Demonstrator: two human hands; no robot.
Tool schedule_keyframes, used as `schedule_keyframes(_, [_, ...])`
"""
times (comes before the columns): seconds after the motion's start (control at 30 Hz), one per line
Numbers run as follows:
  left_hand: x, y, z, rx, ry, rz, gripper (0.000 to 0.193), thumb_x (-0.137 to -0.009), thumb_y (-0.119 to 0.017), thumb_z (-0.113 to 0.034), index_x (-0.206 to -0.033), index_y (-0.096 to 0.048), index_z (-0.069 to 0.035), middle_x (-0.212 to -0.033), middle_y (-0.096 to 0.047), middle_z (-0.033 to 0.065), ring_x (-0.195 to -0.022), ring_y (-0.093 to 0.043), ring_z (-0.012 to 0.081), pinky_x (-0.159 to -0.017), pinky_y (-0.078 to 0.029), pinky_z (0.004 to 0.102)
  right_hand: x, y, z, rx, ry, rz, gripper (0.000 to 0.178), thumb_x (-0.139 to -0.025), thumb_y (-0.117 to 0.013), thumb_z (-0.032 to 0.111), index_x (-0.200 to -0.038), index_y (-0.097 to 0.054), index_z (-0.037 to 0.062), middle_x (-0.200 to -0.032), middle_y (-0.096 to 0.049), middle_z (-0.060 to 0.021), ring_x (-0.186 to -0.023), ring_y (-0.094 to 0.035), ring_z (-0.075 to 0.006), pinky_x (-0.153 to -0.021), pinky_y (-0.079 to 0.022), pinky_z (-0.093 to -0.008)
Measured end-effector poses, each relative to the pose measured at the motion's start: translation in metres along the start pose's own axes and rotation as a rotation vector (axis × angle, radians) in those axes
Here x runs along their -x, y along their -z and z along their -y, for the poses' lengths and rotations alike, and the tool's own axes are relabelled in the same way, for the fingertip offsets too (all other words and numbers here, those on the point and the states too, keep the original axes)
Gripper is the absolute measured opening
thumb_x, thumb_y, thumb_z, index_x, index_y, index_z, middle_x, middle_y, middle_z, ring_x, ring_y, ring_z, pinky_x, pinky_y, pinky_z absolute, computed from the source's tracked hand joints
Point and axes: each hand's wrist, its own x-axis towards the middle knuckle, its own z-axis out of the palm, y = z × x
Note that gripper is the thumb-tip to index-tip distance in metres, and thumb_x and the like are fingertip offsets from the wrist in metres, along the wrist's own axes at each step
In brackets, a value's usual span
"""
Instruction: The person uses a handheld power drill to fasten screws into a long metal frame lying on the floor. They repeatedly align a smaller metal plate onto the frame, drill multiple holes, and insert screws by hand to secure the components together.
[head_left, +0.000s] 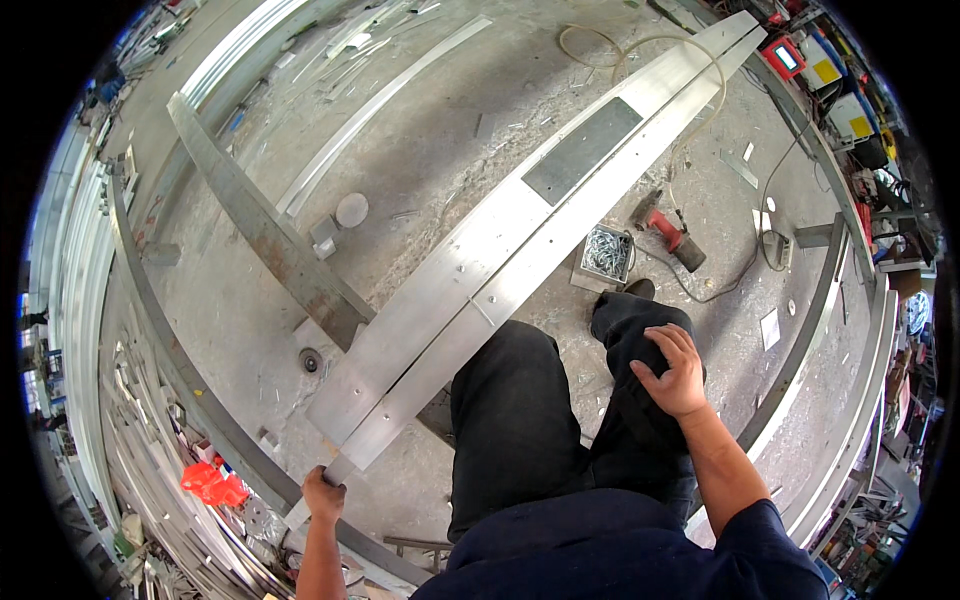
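Light-grey metal: a flat strip [340,467], lower left of the frame. The left grip [323,493] is clamped on it, fingers curled round. The strip meets the near end of two long profiles [440,285]; can't tell if it sits under them or in the end.

Right grip [675,370]: nothing in it, fingers loosely apart, resting on the trouser leg [640,430] right of centre.

Profiles lie side by side, thin dark gap between, running from lower left to upper right, with a few small holes or fasteners on top. Dark grey plate [582,152] lies flat across the upper part. A rusty steel beam [265,235] runs in from upper left and passes under them.

Step in hand, my read: positioning or steadying the strip at that end. Next move calls for a firm left hold, strip in line with the profiles; the idle right is spare for support.

Further out: box of screws [606,253] just right of the profiles, red-and-black power tool [672,238] beside it on the floor [420,200]. Dark disc [310,360] left of the profiles; red plastic item [213,484] lower left.
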Motion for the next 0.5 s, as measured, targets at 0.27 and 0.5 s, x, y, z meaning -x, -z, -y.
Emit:
schedule_keyframes(0.27, [0.011,-0.012,0.008,0.034,0.025,-0.022,0.023,-0.063,-0.076,-0.012,-0.081,-0.064,-0.004,-0.074,-0.064,0.0168,-0.076,-0.064,0.0412,-0.071,-0.051,0.0491,-0.015,-0.005,0.006,-0.008,0.014,0.029,0.049,-0.072,-0.086,0.017,-0.117,-0.070,0.0032,-0.120,-0.069,-0.0166,-0.119,-0.061,-0.0399,-0.106,-0.049,-0.0466])
schedule_keyframes(0.5, [-0.021,0.003,-0.019,-0.083,-0.025,0.062,0.024,-0.070,-0.066,-0.008,-0.094,-0.067,-0.006,-0.088,-0.069,0.0176,-0.095,-0.067,0.0403,-0.088,-0.049,0.0525,0.019,-0.003,-0.022,0.066,-0.002,0.023,0.048,-0.087,-0.078,0.019,-0.129,-0.065,0.0021,-0.130,-0.067,-0.0164,-0.125,-0.058,-0.0393,-0.110,-0.043,-0.0484])
